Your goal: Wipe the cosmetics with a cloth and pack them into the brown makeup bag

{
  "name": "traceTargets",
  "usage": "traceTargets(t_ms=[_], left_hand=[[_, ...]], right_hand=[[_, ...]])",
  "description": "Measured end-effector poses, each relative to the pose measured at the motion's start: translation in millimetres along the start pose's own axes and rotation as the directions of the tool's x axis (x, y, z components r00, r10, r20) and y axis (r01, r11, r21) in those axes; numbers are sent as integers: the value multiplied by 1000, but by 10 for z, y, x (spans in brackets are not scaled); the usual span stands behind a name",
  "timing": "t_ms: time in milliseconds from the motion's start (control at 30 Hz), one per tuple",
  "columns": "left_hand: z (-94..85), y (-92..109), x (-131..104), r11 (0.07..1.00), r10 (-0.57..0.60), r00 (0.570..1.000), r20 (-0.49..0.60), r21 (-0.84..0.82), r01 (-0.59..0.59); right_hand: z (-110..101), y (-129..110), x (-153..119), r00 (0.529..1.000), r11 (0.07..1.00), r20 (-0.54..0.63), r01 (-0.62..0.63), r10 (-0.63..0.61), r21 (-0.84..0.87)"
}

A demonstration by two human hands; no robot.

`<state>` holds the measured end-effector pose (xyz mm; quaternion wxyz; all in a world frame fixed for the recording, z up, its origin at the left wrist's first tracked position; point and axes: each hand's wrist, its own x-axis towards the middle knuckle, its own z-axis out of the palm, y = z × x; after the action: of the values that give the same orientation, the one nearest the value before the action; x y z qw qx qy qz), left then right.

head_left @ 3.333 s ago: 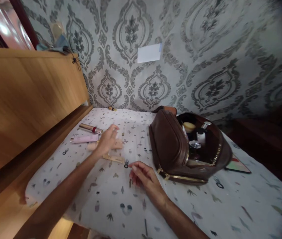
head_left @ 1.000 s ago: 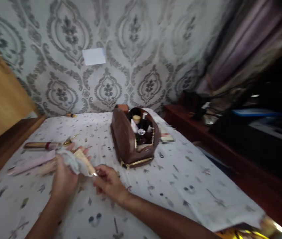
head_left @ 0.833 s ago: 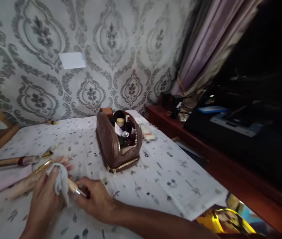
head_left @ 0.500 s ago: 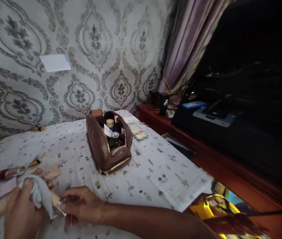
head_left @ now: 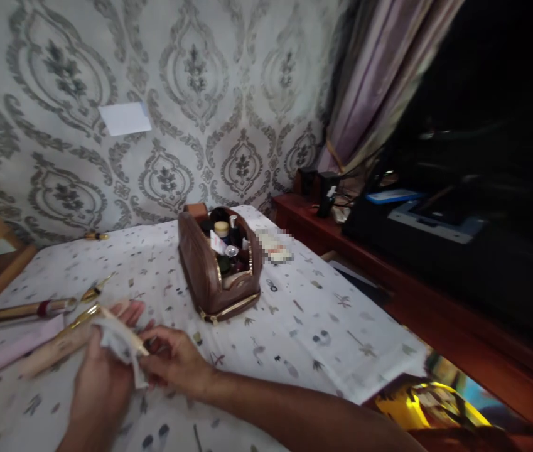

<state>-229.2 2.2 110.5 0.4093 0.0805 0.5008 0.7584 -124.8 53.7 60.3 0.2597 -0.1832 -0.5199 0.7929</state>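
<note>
At the lower left, my left hand (head_left: 106, 370) is closed around a pale grey-white cloth (head_left: 118, 342) and a slim beige tube (head_left: 125, 333). The fingers of my right hand (head_left: 174, 361) pinch the tube's lower right end, next to the cloth's hanging edge. Motion blurs the tube's details. A pink strip-like item (head_left: 16, 351) and a beige one (head_left: 54, 348) lie left of my hands. Behind them rests a gold cylinder with a red band (head_left: 31, 310). An open brown bag (head_left: 200, 270) full of small bottles and jars stands beyond my right hand.
The patterned white cloth (head_left: 294, 333) covers the table. A small gold item (head_left: 95, 236) lies near the wall, and a gold clip-like one (head_left: 94, 290) nearer. To the right stand a red-brown cabinet (head_left: 417, 314) and a large dark screen (head_left: 496, 157). Yellow shiny wrapping (head_left: 402, 408) sits lower right.
The view has shifted left, so the bag and table appear further right. Both hands still hold the cloth and tube, which now points up to the left with its upper end uncovered.
</note>
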Motion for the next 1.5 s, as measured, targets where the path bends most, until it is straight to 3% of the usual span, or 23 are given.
traceTargets(t_ms=[67, 200, 367, 567, 900, 1000, 1133, 1300, 1400, 1500], left_hand=[[-2, -137, -21, 999, -36, 999, 22, 38, 35], [-43, -308, -28, 992, 24, 999, 32, 124, -27], [-68, -260, -86, 933, 194, 980, 32, 304, -195], [-104, -230, -53, 892, 186, 964, 189, 378, -246], [-169, -174, -38, 937, 120, 963, 241, 294, -191], [-179, -159, -18, 933, 188, 965, 183, 274, -234], [-184, -161, 36, 955, 245, 969, 35, 163, -247], [-106, -167, 65, 985, 155, 988, 3, -82, -154], [-64, -132, 72, 978, 150, 989, -19, -147, -151], [-50, -90, 57, 971, 161, 987, 27, -181, -154]], right_hand=[[-12, -38, -1, 998, 997, -20, 62, -63, -42], [-39, -71, 18, 989, 988, -46, 140, -142, -58], [-51, -98, -2, 973, 969, -88, 201, -215, -146], [-54, -95, -28, 966, 949, -115, 198, -231, -245], [-71, -158, 23, 996, 999, -83, 20, -17, 38], [-69, -164, 31, 995, 997, -97, 5, 2, 76], [-51, -181, 24, 990, 996, -134, 55, -45, 70], [-39, -234, 17, 976, 987, -156, 158, -154, 12], [-28, -249, -6, 956, 974, -187, 227, -226, -19], [-25, -220, -28, 953, 965, -162, 244, -257, -94]])
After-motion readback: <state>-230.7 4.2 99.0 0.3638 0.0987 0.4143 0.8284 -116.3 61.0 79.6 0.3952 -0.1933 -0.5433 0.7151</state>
